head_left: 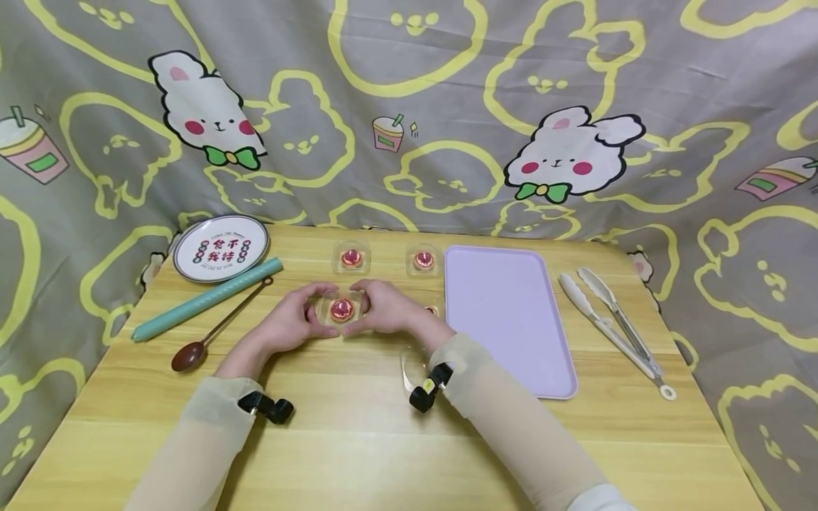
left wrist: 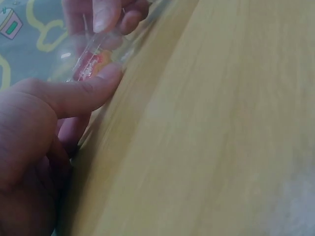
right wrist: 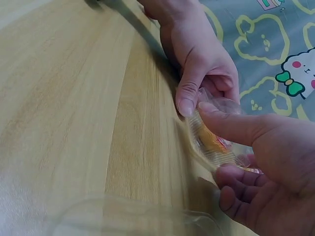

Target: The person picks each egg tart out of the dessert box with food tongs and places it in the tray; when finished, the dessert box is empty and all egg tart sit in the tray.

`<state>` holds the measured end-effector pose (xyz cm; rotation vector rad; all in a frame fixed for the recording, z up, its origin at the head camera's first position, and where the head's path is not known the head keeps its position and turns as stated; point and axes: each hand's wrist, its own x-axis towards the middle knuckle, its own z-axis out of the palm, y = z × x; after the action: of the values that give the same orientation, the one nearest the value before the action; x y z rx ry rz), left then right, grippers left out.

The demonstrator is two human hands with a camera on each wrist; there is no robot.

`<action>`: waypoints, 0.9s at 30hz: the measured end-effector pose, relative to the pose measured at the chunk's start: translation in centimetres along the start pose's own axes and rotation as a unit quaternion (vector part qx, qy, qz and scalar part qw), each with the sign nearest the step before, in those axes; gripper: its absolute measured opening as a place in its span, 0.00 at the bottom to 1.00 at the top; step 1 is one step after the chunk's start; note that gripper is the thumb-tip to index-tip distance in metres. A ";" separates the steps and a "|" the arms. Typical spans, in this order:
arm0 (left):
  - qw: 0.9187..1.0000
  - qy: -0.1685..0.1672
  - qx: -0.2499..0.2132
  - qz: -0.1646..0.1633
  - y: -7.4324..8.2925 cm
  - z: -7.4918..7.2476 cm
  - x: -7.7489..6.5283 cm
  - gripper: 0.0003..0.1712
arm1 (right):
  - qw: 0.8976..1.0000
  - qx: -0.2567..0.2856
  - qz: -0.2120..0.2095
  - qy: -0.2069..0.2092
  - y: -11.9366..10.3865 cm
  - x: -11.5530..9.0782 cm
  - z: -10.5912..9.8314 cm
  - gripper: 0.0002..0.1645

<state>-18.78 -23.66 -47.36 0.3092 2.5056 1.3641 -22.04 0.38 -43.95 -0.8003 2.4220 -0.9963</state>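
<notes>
Both hands hold one small clear plastic box (head_left: 326,304) with a red-topped tart (head_left: 341,310) inside. My left hand (head_left: 286,321) grips its left side, thumb at the near edge, fingers round the far side. On the opposite side my right hand (head_left: 391,309) pinches it, thumb (right wrist: 236,125) on the near edge and fingers beyond. The right wrist view shows the tart (right wrist: 212,142) through the ridged plastic. Two more boxed tarts, a left one (head_left: 351,258) and a right one (head_left: 424,260), stand behind; another tart (head_left: 432,310) is mostly hidden by the right wrist.
A clear plastic piece (head_left: 409,369) lies by the right wrist. Right of it are a lilac tray (head_left: 505,319) and tongs (head_left: 616,326). At left lie a plate (head_left: 220,248), a teal rolling pin (head_left: 207,299) and a brown spoon (head_left: 189,356). A patterned curtain (head_left: 434,170) hangs behind.
</notes>
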 end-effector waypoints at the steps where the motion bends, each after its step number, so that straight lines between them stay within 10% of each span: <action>1: 1.000 -0.001 -0.003 -0.001 0.0 0.0 0.1 0.46 | 1.000 0.006 0.002 0.001 0.0 0.0 0.0 0.58; 10: 1.000 -0.009 -0.018 -0.015 0.1 -0.1 0.3 0.43 | 1.000 0.020 -0.004 0.021 0.0 -0.4 0.2 0.55; 27: 1.000 0.004 -0.014 -0.011 0.2 0.1 0.2 0.41 | 0.989 -0.130 -0.025 0.067 -0.3 -0.9 0.7 0.56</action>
<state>-18.96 -23.38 -47.27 0.2705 2.4868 1.3932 -20.86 0.45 -44.01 -0.9113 2.6986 -0.7823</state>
